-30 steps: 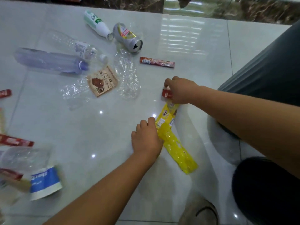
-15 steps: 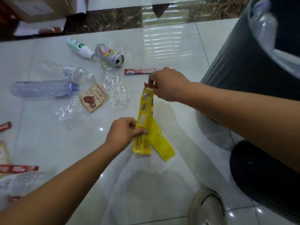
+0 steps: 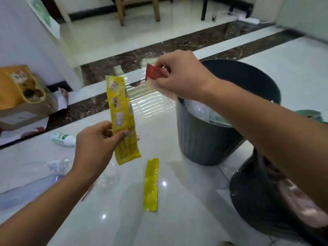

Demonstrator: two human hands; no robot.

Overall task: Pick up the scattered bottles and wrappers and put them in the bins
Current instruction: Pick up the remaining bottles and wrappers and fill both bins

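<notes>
My left hand pinches a long yellow wrapper and holds it upright above the floor. My right hand pinches a small red wrapper together with a clear plastic piece, raised just left of the rim of a dark grey bin. That bin holds clear plastic waste. A second yellow wrapper lies flat on the white tiles below my hands. A black bin stands at the lower right, partly hidden by my right forearm.
A white bottle with a green label lies on the floor at left, with clear plastic bottles nearer me. A cardboard box with a yellow bag sits at the far left. Chair legs stand beyond a dark marble strip.
Both hands have lifted off the floor with their wrappers. My view has tilted up and right, bringing the grey bin into sight. One yellow wrapper has stayed on the tiles.
</notes>
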